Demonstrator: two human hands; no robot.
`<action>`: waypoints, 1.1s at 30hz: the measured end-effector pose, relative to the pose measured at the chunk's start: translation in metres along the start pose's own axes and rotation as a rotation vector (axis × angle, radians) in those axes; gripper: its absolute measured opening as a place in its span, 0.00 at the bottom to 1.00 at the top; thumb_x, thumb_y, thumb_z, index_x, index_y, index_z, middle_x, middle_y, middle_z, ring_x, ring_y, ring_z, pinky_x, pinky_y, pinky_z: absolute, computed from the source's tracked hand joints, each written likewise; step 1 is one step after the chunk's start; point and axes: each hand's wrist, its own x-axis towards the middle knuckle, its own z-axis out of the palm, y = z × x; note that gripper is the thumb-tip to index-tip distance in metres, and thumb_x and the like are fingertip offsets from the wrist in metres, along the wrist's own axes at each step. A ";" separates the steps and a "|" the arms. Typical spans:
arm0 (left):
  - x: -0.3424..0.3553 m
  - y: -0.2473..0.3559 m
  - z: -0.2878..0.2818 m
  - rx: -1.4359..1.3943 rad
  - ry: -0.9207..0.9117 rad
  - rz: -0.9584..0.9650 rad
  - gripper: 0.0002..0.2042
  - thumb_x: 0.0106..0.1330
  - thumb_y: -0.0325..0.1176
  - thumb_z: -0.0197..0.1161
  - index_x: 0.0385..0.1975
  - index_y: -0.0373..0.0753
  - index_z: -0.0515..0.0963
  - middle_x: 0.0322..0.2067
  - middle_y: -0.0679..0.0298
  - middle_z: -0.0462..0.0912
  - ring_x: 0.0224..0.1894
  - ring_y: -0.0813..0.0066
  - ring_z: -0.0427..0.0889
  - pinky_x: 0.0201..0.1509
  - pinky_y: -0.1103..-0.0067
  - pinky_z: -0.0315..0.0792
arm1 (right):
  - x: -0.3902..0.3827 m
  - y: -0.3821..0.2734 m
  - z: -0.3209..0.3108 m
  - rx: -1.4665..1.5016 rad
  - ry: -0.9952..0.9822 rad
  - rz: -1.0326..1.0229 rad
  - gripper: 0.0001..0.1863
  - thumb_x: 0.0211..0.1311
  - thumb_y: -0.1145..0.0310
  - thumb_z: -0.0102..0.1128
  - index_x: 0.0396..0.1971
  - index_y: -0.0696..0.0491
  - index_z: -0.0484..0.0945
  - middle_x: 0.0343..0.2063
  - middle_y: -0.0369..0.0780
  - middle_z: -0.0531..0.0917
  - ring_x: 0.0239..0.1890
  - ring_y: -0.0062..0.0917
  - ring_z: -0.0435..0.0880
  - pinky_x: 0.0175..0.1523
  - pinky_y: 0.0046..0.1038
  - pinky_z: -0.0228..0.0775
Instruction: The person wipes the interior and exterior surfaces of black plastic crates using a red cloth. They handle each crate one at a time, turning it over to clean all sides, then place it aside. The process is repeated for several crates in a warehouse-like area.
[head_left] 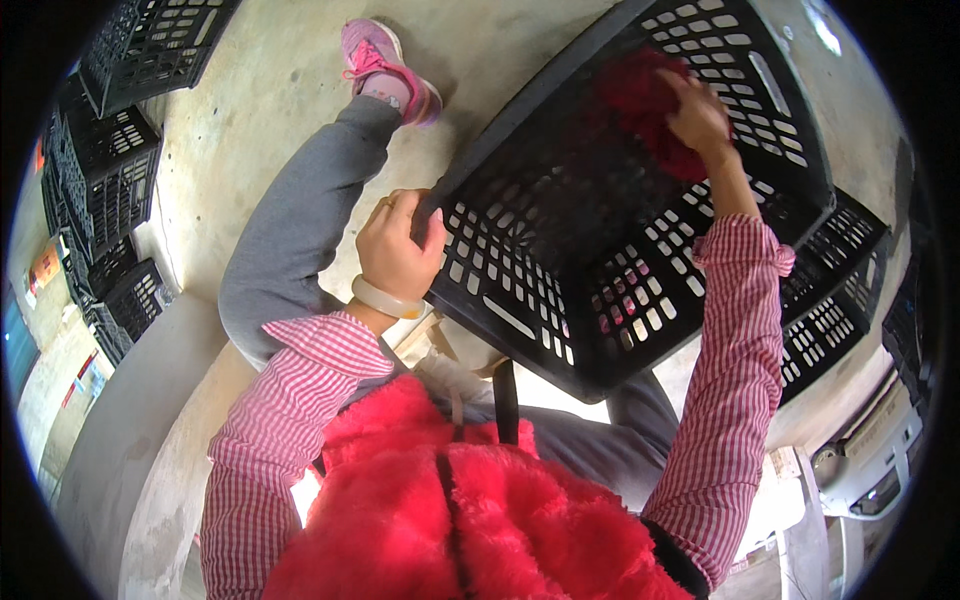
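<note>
A large black plastic crate (pixel 590 225) with slotted walls is tilted in front of me, its open side facing me. My left hand (pixel 400 240), with a pale bangle (pixel 385 298) at the wrist, grips the crate's left rim, fingers curled over the edge. Inside the crate, my right hand (pixel 697 115) presses a crumpled dark red cloth (pixel 650 110) against the far right wall. The fingers lie bent over the cloth; its underside is hidden. The cloth looks slightly blurred.
Another black crate (pixel 845 245) lies beneath and to the right. More black crates (pixel 120 175) are stacked at the far left. My outstretched leg, with a pink shoe (pixel 385 65), rests on the concrete floor (pixel 255 100). A pale curved surface (pixel 150 400) stands at lower left.
</note>
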 end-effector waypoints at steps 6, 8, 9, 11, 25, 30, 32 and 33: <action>0.002 0.004 -0.002 -0.007 -0.033 -0.027 0.07 0.53 0.27 0.59 0.32 0.35 0.73 0.27 0.56 0.76 0.31 0.55 0.76 0.33 0.70 0.70 | -0.006 0.034 0.067 0.247 -0.043 0.421 0.43 0.46 0.68 0.61 0.63 0.32 0.49 0.60 0.43 0.64 0.60 0.44 0.64 0.61 0.40 0.61; 0.003 0.003 -0.002 -0.015 -0.035 -0.012 0.07 0.54 0.26 0.59 0.32 0.34 0.73 0.27 0.54 0.76 0.30 0.54 0.76 0.33 0.70 0.70 | -0.011 0.044 0.077 0.262 -0.045 0.478 0.43 0.47 0.63 0.62 0.63 0.32 0.48 0.60 0.45 0.63 0.58 0.45 0.67 0.58 0.41 0.64; 0.003 0.003 -0.002 -0.024 -0.031 0.002 0.07 0.55 0.25 0.59 0.33 0.33 0.73 0.28 0.53 0.76 0.30 0.52 0.76 0.33 0.70 0.70 | -0.014 0.046 0.079 0.268 -0.052 0.531 0.43 0.47 0.63 0.62 0.63 0.33 0.48 0.60 0.46 0.62 0.57 0.45 0.67 0.58 0.42 0.64; 0.002 0.002 -0.001 -0.027 -0.024 -0.011 0.07 0.53 0.27 0.59 0.32 0.34 0.73 0.28 0.55 0.76 0.31 0.55 0.76 0.33 0.70 0.70 | -0.024 0.045 0.081 0.326 -0.014 0.600 0.42 0.45 0.62 0.61 0.62 0.38 0.50 0.59 0.49 0.63 0.54 0.47 0.70 0.56 0.42 0.66; -0.005 -0.009 0.007 -0.001 0.064 0.045 0.10 0.57 0.32 0.59 0.35 0.34 0.75 0.29 0.52 0.79 0.31 0.52 0.78 0.34 0.69 0.72 | -0.172 -0.150 0.109 0.570 -0.378 0.988 0.43 0.43 0.63 0.62 0.61 0.51 0.51 0.55 0.54 0.64 0.54 0.50 0.70 0.56 0.38 0.67; -0.005 -0.012 0.011 0.030 0.092 0.049 0.11 0.54 0.32 0.60 0.35 0.34 0.74 0.32 0.54 0.79 0.35 0.55 0.78 0.37 0.68 0.72 | -0.163 -0.158 0.076 0.491 -0.660 0.531 0.41 0.42 0.63 0.61 0.61 0.51 0.57 0.57 0.51 0.66 0.55 0.42 0.72 0.58 0.35 0.65; -0.006 -0.013 0.011 0.031 0.094 0.045 0.11 0.54 0.32 0.60 0.35 0.34 0.74 0.33 0.54 0.79 0.36 0.54 0.78 0.38 0.68 0.72 | -0.137 -0.142 0.053 0.413 -0.739 0.150 0.36 0.42 0.63 0.59 0.58 0.53 0.65 0.55 0.49 0.70 0.55 0.39 0.72 0.57 0.34 0.66; -0.006 -0.013 0.011 0.036 0.094 0.044 0.11 0.54 0.32 0.60 0.35 0.34 0.74 0.33 0.54 0.79 0.36 0.54 0.78 0.38 0.68 0.72 | -0.121 -0.140 0.041 0.450 -0.674 0.229 0.39 0.34 0.59 0.64 0.54 0.53 0.69 0.50 0.49 0.75 0.53 0.39 0.73 0.57 0.31 0.66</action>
